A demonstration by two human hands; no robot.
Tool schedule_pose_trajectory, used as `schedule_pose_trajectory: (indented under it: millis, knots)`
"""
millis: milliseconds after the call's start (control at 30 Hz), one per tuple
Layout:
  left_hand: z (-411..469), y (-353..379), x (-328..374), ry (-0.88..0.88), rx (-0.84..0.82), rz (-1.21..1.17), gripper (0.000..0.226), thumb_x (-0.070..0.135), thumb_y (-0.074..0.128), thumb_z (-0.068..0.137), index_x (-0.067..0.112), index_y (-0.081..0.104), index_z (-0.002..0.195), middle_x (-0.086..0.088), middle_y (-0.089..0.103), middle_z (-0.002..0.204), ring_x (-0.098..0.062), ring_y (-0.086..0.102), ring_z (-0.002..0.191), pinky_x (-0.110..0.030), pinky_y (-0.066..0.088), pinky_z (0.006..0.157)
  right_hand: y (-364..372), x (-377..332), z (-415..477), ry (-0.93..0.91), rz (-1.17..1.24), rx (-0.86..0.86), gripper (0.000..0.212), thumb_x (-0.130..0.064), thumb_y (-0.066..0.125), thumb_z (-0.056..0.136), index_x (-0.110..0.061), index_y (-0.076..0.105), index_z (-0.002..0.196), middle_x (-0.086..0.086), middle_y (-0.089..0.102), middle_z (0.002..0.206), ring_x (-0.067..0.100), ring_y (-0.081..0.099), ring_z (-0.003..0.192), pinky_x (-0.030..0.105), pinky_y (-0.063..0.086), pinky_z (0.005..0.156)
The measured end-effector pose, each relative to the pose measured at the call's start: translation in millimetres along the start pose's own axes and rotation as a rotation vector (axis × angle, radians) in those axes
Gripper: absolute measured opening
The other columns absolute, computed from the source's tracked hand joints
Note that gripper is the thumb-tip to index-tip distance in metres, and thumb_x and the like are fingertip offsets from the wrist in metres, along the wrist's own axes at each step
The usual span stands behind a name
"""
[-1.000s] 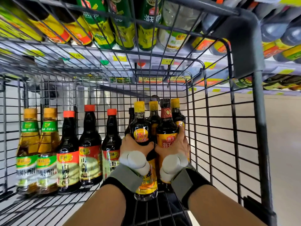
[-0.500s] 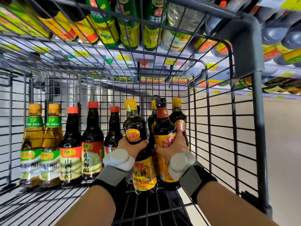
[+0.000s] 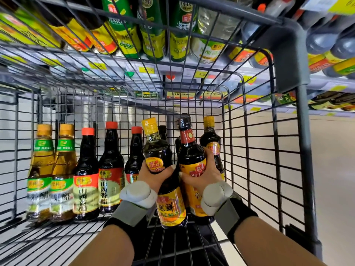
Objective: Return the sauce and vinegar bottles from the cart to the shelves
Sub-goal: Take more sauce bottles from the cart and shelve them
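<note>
Fingers (image 3: 209, 154) of the right hand (image 3: 201, 177) are wrapped round the shoulder of a dark-capped soy sauce bottle (image 3: 189, 150) with a red neck band, thumb across its orange label. The bottle stands nearly upright at the right end of the cart (image 3: 308, 169). Just to its left, the left hand (image 3: 151, 173) grips a yellow-capped soy sauce bottle (image 3: 156, 148) below the shoulder, thumb over a round orange sticker. This bottle tilts, neck to the left and base toward the near side; whether its base touches the cart floor cannot be told. The two held bottles are close together, almost touching at the middle. Each wrist carries a grey band with a pale rounded pod (image 3: 138, 192). Behind the right hand, against the right wire wall, stands another yellow-capped dark bottle (image 3: 210, 135), and more dark bottles are partly hidden between the held pair. Further left along the far wall stand three red-capped vinegar bottles (image 3: 111, 160), then two amber vinegar bottles (image 3: 41, 160) with green labels and orange caps, all upright. Beyond the wire, store shelves (image 3: 146, 70) with yellow price tags hold rows of bottles (image 3: 123, 25).
</note>
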State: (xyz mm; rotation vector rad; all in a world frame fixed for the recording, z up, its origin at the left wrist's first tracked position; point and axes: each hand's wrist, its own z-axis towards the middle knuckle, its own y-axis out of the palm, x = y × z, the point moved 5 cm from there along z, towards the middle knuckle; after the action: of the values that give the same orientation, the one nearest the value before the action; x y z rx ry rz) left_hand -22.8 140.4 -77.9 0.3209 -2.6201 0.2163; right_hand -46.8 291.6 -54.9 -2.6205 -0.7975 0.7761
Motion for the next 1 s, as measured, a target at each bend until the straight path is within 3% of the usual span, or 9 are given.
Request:
schedule_pose_trajectory:
  millis: [167, 300, 467, 600, 733, 800, 867, 933, 1000]
  knots:
    - [1.9, 2.3, 2.4, 0.027, -0.002, 0.055, 0.056, 0.006, 0.074, 0.069, 0.0, 0.052, 0.12, -0.01, 0.064, 0.095, -0.01, 0.058, 0.071, -0.011, 0.048, 0.048, -2.5, -1.7, -2.4, -0.005, -0.006, 0.045, 0.086, -0.029, 0.076, 0.068, -0.031, 0.022, 0.135, -0.008, 0.048, 0.096, 0.022, 0.056, 0.108, 0.024, 0.041, 0.081]
    - [-5.7, 0.9, 7.9, 0.04, 0.052, 0.072, 0.055, 0.009, 0.073, 0.072, 0.001, 0.05, 0.121, -0.016, 0.062, 0.11, -0.021, 0.055, 0.086, -0.027, 0.044, 0.077, -6.0, -4.1, -5.2, -0.008, 0.026, 0.02, 0.088, -0.026, 0.074, 0.071, -0.026, 0.018, 0.139, 0.0, 0.055, 0.115, 0.022, 0.054, 0.113, 0.021, 0.036, 0.082]
    - [-26.5, -5.6, 24.1, 0.11, 0.063, 0.115, 0.055, 0.008, 0.073, 0.072, 0.002, 0.049, 0.122, -0.011, 0.059, 0.105, -0.019, 0.052, 0.089, -0.025, 0.039, 0.082, -11.6, -14.5, -16.3, -0.075, 0.07, 0.009, 0.091, -0.028, 0.075, 0.069, -0.023, 0.018, 0.14, 0.004, 0.057, 0.122, 0.022, 0.055, 0.111, 0.029, 0.042, 0.091]
    - [-50.5, -13.5, 45.3, 0.165, 0.08, 0.088, 0.048, 0.007, 0.073, 0.071, 0.001, 0.055, 0.116, -0.012, 0.061, 0.1, -0.02, 0.055, 0.083, -0.026, 0.04, 0.078, -20.6, -29.3, -36.7, -0.146, 0.116, 0.041, 0.087, -0.027, 0.075, 0.07, -0.021, 0.022, 0.138, 0.002, 0.057, 0.115, 0.014, 0.053, 0.095, 0.024, 0.041, 0.083]
    - [-90.2, -18.3, 73.7, 0.247, 0.075, 0.074, 0.036, 0.001, 0.072, 0.071, 0.003, 0.058, 0.104, -0.004, 0.059, 0.075, -0.012, 0.058, 0.059, -0.013, 0.047, 0.05, -39.3, -49.3, -73.3, -0.258, 0.168, 0.052, 0.086, -0.019, 0.076, 0.07, -0.016, 0.023, 0.137, -0.001, 0.054, 0.111, 0.013, 0.052, 0.1, 0.001, 0.038, 0.068]
    - [-108.4, -19.5, 87.3, 0.303, 0.07, 0.134, 0.036, 0.006, 0.075, 0.07, 0.006, 0.056, 0.101, -0.007, 0.063, 0.08, -0.021, 0.061, 0.075, -0.011, 0.051, 0.061, -53.1, -59.1, -95.3, -0.325, 0.209, 0.111, 0.088, -0.019, 0.078, 0.067, -0.017, 0.025, 0.136, -0.004, 0.052, 0.112, 0.017, 0.053, 0.11, 0.008, 0.039, 0.076]
    - [-118.9, -20.8, 95.5, 0.311, 0.049, 0.16, 0.044, 0.01, 0.075, 0.07, 0.0, 0.057, 0.108, -0.016, 0.066, 0.101, -0.026, 0.061, 0.091, -0.026, 0.052, 0.077, -61.9, -66.3, -110.5, -0.354, 0.207, 0.162, 0.09, -0.021, 0.079, 0.066, -0.018, 0.025, 0.138, -0.008, 0.048, 0.107, 0.013, 0.05, 0.111, 0.017, 0.035, 0.084]
    - [-146.2, -17.4, 110.3, 0.383, -0.027, 0.17, 0.045, 0.012, 0.072, 0.073, -0.005, 0.055, 0.111, -0.015, 0.064, 0.107, -0.021, 0.055, 0.087, -0.021, 0.047, 0.068, -78.9, -74.8, -140.1, -0.412, 0.249, 0.196, 0.088, -0.017, 0.078, 0.067, -0.017, 0.026, 0.137, -0.009, 0.047, 0.104, 0.01, 0.05, 0.107, 0.011, 0.032, 0.083]
    - [-165.6, -17.4, 119.5, 0.427, -0.016, 0.178, 0.035, 0.015, 0.072, 0.073, 0.004, 0.055, 0.102, -0.006, 0.063, 0.096, -0.016, 0.049, 0.082, -0.021, 0.038, 0.066, -90.3, -79.6, -157.8, -0.45, 0.286, 0.196, 0.082, -0.01, 0.077, 0.068, -0.018, 0.028, 0.134, -0.013, 0.048, 0.098, 0.009, 0.051, 0.1, 0.002, 0.034, 0.072]
